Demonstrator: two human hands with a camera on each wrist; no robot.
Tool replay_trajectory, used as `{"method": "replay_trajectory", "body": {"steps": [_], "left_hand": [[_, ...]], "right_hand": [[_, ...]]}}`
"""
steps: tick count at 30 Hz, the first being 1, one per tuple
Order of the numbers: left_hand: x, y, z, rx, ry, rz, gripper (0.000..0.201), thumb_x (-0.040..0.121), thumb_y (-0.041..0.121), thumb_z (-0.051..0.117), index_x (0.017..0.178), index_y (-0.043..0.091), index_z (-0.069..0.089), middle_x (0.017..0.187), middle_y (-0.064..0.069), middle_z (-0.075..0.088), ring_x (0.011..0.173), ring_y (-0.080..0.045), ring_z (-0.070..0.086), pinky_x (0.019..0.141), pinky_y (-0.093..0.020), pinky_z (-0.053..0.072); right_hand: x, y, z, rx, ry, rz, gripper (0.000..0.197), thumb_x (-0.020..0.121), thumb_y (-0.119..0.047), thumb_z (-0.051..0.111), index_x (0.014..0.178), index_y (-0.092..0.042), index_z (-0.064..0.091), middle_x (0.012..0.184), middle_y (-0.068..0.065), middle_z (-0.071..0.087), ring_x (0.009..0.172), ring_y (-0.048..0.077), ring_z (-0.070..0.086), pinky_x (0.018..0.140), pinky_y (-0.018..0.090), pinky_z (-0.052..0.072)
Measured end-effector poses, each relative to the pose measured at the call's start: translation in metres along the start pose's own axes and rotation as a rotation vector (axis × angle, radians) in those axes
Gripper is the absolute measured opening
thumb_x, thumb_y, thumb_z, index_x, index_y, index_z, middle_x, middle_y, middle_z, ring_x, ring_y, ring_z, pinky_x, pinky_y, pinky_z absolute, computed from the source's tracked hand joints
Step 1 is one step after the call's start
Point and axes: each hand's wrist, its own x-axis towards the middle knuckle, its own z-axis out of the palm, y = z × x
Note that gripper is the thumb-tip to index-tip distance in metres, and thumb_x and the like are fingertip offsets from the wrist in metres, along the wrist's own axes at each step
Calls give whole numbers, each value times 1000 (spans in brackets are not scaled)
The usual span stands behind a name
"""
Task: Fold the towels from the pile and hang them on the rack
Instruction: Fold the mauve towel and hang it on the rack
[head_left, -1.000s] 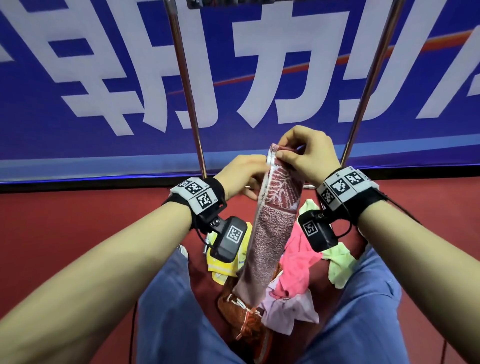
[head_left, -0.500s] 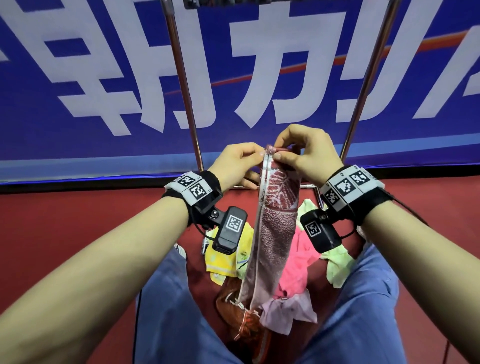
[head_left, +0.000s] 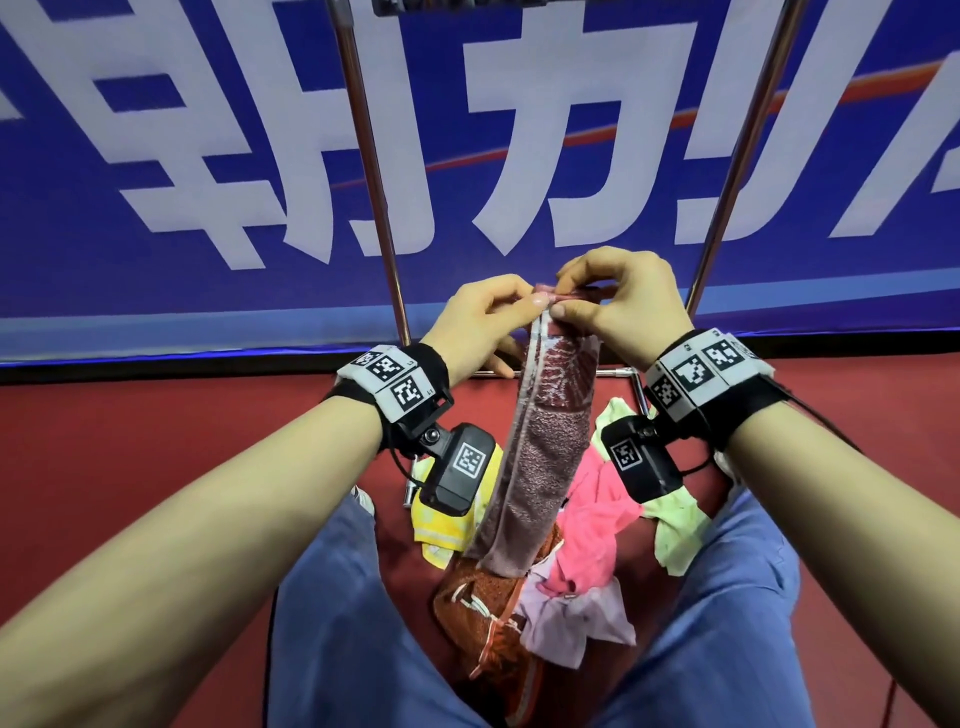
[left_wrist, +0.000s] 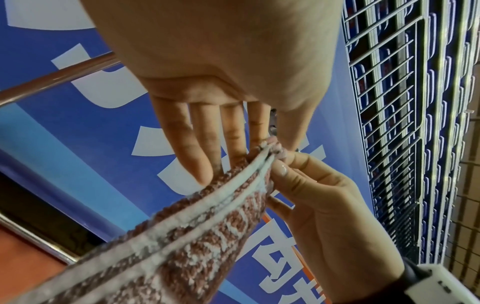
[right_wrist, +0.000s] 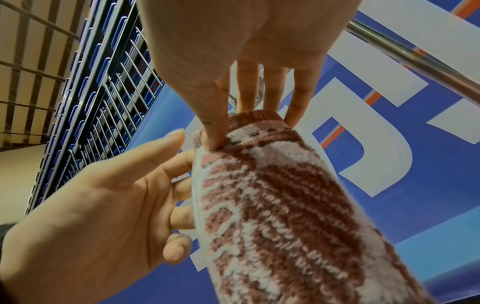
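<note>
- The left hand (head_left: 480, 322) pinches the top hem of the brown-and-white towel (head_left: 540, 457) between thumb and fingertips, with the other fingers spread loosely along the cloth's left face.
- That towel hangs doubled from the pinch, above the lap and in front of the rack's lower crossbar; its tail reaches down to the pile (head_left: 566, 566) on the red floor (head_left: 156, 441).
- The right hand (head_left: 621, 306) clamps the same hem from the other side, thumb pressing the white edges together.
- To finish this fold well, I'd say the two white edges should be matched flush at the top corners before either hand lets go, keeping the cloth taut so the layers don't slide.
- The tail touching the pile may snag as the towel is lifted; raising it clear first seems wise.
- Left rack post (head_left: 363, 156) and right rack post (head_left: 737, 156) rise behind the hands against a blue banner (head_left: 156, 270); the top bar is cut off at the frame's upper edge.
- Yellow, orange, pink, lilac and green towels lie heaped between the knees.
</note>
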Motion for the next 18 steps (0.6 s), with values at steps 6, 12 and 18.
{"method": "replay_trajectory", "body": {"steps": [6, 12, 18], "left_hand": [[2, -1, 1, -26, 35, 1, 14, 100, 19, 58, 86, 17, 58, 75, -4, 67, 69, -31, 68, 47, -30, 58], [1, 0, 2, -50, 58, 1, 16, 101, 16, 57, 86, 18, 60, 74, -2, 63, 67, -25, 70, 46, -29, 58], [4, -1, 3, 8, 121, 39, 9, 100, 19, 59, 97, 13, 65, 83, -7, 67, 76, -32, 74, 46, -28, 57]], "right_hand": [[-2, 0, 3, 4, 73, -68, 17, 68, -13, 81, 77, -21, 69, 86, -4, 69, 84, 11, 65, 81, 32, 53], [-5, 1, 2, 21, 131, -179, 13, 66, -7, 83, 74, -12, 73, 93, 3, 67, 88, 11, 64, 78, 15, 48], [-2, -2, 1, 30, 71, -142, 15, 69, -7, 81, 74, -15, 68, 105, 2, 70, 101, 6, 64, 83, 11, 46]]}}
